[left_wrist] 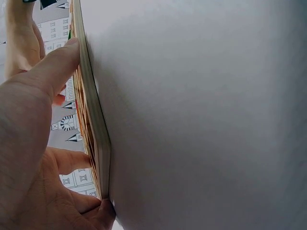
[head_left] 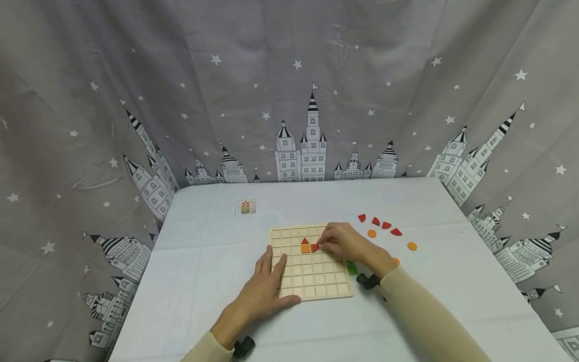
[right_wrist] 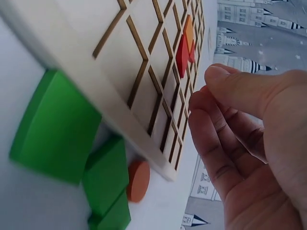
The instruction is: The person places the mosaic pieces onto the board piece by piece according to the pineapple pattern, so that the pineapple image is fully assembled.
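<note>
A pale wooden grid board lies on the table. My left hand rests at its near left corner, fingers spread along the left side and thumb against the near edge. An orange square sits in a cell, with a red triangle behind it and a red quarter-circle piece to its right. Just right of these, my right hand is over the board, thumb and fingertips together. A bit of red piece shows at its fingertips in the left wrist view; its shape is mostly hidden.
Several red quarter-circles and orange discs lie right of the board. Green pieces lie close by its right edge, partly under my right forearm in the head view. A small picture card lies at the back left. A curtain surrounds the table.
</note>
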### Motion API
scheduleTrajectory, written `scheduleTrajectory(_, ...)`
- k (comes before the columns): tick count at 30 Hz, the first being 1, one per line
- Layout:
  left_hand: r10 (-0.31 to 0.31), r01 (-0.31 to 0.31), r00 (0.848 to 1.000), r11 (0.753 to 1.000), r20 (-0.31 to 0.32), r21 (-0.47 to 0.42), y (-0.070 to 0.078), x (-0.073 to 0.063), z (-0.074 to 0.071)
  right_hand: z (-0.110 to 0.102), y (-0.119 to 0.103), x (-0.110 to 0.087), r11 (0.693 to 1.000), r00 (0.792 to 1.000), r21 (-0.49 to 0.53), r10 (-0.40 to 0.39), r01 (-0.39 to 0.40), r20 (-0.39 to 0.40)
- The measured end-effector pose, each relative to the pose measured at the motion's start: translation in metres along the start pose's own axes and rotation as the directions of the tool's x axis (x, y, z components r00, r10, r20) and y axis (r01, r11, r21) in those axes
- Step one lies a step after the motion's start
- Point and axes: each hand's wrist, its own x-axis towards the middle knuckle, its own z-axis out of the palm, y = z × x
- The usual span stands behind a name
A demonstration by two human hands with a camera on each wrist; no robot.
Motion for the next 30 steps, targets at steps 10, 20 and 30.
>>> scheduleTrajectory(10, -0.005, 0.005, 1.0, 1.0, -0.004, -0.007, 0.0, 0.0, 0.001, -0.012, 0.008, -0.026, 0.999, 0.999, -0.005, 0.05, -0.05, -0.013)
scheduleTrajectory(20, 0.0, 0.0, 1.0, 1.0, -0.007, -0.011, 0.0, 0.0, 0.002, -0.027, 0.023, -0.069, 0.997, 0.997, -0.006, 0.071, -0.071, 0.01)
scheduleTrajectory(30, -0.005, 0.005, 1.0, 1.0, -0.002, 0.0, 0.0, -0.001, 0.001, -0.041, 0.039, -0.118, 0.992, 0.993, 0.041, 0.121, -0.121, 0.001)
